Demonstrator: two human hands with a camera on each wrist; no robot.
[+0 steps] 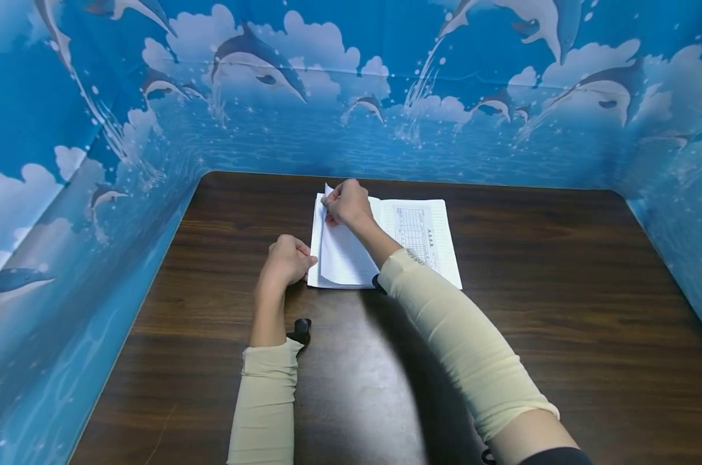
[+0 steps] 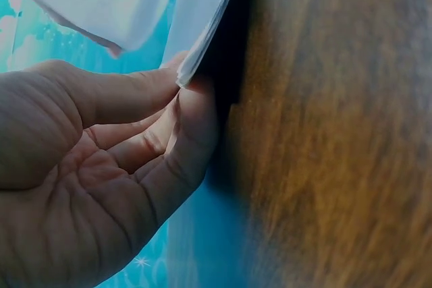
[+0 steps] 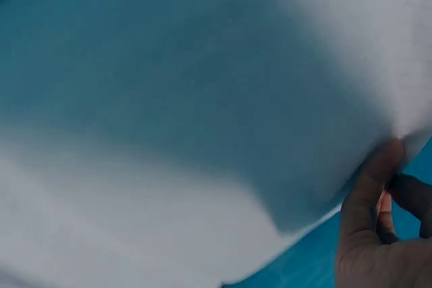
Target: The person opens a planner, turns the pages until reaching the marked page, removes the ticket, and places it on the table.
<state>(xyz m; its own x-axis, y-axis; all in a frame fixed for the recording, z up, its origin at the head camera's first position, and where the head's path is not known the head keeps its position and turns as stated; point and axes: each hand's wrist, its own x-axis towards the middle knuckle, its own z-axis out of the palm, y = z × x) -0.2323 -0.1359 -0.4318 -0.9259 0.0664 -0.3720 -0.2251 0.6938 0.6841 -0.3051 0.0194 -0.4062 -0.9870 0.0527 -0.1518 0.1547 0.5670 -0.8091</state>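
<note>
An open notebook (image 1: 446, 258) lies near the far edge of the table, with a printed grid on its right-hand page. My right hand (image 1: 348, 204) reaches across its left side and pinches the edge of a raised page (image 1: 343, 258) near the far left corner. In the right wrist view, thumb and finger of the right hand (image 3: 378, 220) meet on the margin of that white sheet. At the notebook's left edge, my left hand (image 1: 287, 259) pinches the stacked pages. The left wrist view shows those page edges (image 2: 202, 48) between thumb and forefinger of the left hand (image 2: 115, 146).
The dark wood table (image 1: 211, 387) has rounded far corners. A blue curtain (image 1: 327, 142) printed with dolphins and clouds hangs around its back and sides. Cream sleeves (image 1: 461, 329) cover both forearms, and a black device (image 1: 301, 330) sits at the left wrist.
</note>
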